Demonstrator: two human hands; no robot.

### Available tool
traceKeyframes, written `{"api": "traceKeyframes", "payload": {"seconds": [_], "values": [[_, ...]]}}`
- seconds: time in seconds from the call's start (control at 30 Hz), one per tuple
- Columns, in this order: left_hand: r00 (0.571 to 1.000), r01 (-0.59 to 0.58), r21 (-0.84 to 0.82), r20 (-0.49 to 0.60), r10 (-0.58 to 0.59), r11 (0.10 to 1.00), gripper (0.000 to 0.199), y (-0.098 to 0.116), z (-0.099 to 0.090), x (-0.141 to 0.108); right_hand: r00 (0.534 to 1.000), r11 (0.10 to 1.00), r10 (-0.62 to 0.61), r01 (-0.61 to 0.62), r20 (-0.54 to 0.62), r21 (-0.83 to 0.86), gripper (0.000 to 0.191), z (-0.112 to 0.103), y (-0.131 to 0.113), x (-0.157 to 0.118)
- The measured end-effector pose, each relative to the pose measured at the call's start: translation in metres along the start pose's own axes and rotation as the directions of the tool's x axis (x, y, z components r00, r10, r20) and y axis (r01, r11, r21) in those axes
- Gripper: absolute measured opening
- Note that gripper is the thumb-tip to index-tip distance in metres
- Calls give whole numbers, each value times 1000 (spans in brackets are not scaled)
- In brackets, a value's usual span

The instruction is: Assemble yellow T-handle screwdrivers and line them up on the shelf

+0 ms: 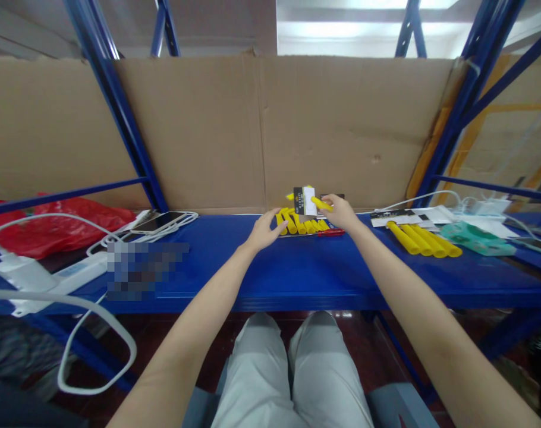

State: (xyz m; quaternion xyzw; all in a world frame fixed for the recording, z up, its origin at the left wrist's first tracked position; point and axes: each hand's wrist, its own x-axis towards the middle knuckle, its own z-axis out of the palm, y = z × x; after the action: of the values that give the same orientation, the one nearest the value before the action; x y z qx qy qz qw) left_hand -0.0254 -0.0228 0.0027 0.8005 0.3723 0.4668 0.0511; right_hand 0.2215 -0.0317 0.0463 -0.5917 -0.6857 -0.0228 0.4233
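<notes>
My right hand is closed on a short yellow tube, raised above the shelf near the cardboard. A black-and-white card stands up just left of that tube; whether the two are joined, I cannot tell. Several yellow tubes lie in a row on the blue shelf below the card. At the row's left end is my left hand, thumb and fingers apart around the nearest tube, perhaps touching it. A small red item lies at the row's right end, below my right hand.
Right on the blue shelf lie more yellow tubes with cards, beside a green plastic wrapper. Leftward are a power strip, white cables, a phone and a red bag. A cardboard sheet closes the back.
</notes>
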Motion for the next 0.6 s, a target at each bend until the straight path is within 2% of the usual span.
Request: {"api": "traceKeyframes", "payload": {"seconds": [0.1,0.2,0.33,0.6], "values": [[1000,-5,-85,23,7,996,49,5,0,-1,999,999,0,-1,32,53,31,29,-15,-6],[999,-2,-139,48,9,990,53,9,0,-3,996,999,-31,27,78,46,34,43,-23,-19],[996,10,-175,92,6,985,59,12,1,-5,993,998,-49,45,110,35,37,46,-27,-36],[981,37,-145,196,-8,989,67,18,3,-8,998,993,-60,58,14,101,34,49,-24,-40]]}}
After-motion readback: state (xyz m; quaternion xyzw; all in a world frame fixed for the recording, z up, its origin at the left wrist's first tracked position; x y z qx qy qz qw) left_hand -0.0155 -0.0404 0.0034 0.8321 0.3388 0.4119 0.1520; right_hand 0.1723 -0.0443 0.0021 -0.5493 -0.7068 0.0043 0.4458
